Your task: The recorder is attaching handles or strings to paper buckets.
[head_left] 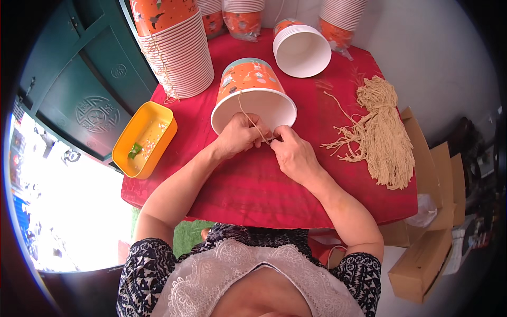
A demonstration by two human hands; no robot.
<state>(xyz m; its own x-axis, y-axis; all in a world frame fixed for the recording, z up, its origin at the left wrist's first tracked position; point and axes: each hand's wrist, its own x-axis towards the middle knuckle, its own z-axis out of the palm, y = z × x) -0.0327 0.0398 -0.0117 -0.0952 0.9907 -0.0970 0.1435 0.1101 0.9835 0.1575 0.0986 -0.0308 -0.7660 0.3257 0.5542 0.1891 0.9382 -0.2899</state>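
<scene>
An orange patterned paper bucket (249, 78) lies on its side on the red-covered table, its white mouth turned toward me. Across the near part of its opening runs a thin beige string (245, 112), one end reaching up past the upper rim. My left hand (240, 136) pinches this string just in front of the bucket's mouth. Close beside it at the lower right of the rim, my right hand (293, 154) has its fingers closed on the same string. The fingertips of both hands nearly meet, and whether the string is knotted there is too small to tell.
On the right lies a thick bundle of beige strings (388, 140). A yellow tray (117, 150) holding small bits stands left, below a tall bucket stack (177, 58) with strings hanging on it. Another bucket (302, 52) lies behind. Cardboard boxes (422, 264) are beyond the table's right edge.
</scene>
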